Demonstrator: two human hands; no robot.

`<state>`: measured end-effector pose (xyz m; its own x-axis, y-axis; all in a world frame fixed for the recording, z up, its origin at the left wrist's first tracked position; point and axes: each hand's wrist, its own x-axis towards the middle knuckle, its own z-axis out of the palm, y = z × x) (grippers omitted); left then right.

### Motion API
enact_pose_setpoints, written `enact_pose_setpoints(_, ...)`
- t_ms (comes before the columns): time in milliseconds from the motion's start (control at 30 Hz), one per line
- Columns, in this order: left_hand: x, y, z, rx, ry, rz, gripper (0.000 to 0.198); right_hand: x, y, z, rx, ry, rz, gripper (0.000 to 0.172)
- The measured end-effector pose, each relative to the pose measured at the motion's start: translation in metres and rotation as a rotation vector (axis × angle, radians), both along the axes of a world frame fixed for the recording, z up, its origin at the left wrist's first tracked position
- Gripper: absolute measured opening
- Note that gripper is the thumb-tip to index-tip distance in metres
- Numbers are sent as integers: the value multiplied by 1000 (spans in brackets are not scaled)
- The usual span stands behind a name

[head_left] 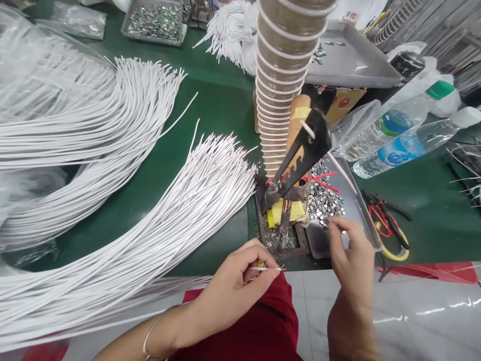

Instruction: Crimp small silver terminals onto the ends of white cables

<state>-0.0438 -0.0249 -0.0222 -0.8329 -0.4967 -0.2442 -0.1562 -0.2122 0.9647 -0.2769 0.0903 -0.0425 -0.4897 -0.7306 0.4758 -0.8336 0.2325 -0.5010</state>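
My left hand (pixel 233 286) is closed in a pinch on the end of a thin white wire (pixel 265 269), whose stripped tip points right, just below the table edge. My right hand (pixel 349 255) reaches into a grey metal tray (pixel 361 210) of small silver terminals (pixel 325 198), its fingertips pinched on one small silver piece. Between the hands stands a dark hand-lever crimping press (pixel 296 160) with yellow tape at its base. A big fan of cut white wires (pixel 169 220) lies on the green table to the left.
A second wire bundle (pixel 93 120) lies further left. A tall cardboard tube wound with white wire (pixel 289 65) rises behind the press. Two plastic water bottles (pixel 398 135) lie at right, pliers (pixel 387 220) beside the tray, trays of metal parts (pixel 156 22) at back.
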Motion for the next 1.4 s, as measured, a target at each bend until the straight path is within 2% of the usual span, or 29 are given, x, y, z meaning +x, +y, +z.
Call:
enact_pose_setpoints(67,0,-1,0,-27,21,23,14,17,6,2,-75,-154,53,15)
enact_pose_setpoints(200,-1,-5,-1,-110,71,53,12,52,12,4,-116,-371,289,28)
enact_pose_setpoints(367,-2,-8,5,-81,109,45,9,72,9,4,-92,-359,415,31)
enact_pose_setpoints(500,-4,-7,9,2,97,40,8,76,8,3,-97,-378,421,32)
enact_pose_setpoints(600,-4,-5,9,124,126,68,7,78,7,3,-118,-381,420,32)
enact_pose_setpoints(733,-5,-4,7,233,156,86,8,80,10,4,-107,-288,380,33)
enact_pose_setpoints(867,-5,-6,7,258,123,95,9,82,13,2,-149,-219,319,31)
enact_pose_setpoints(1167,-4,-14,10,333,124,92,9,85,4,5,-180,-60,315,28)
enact_pose_setpoints(1400,-3,-19,10,352,123,87,12,86,0,10,-175,-15,324,25)
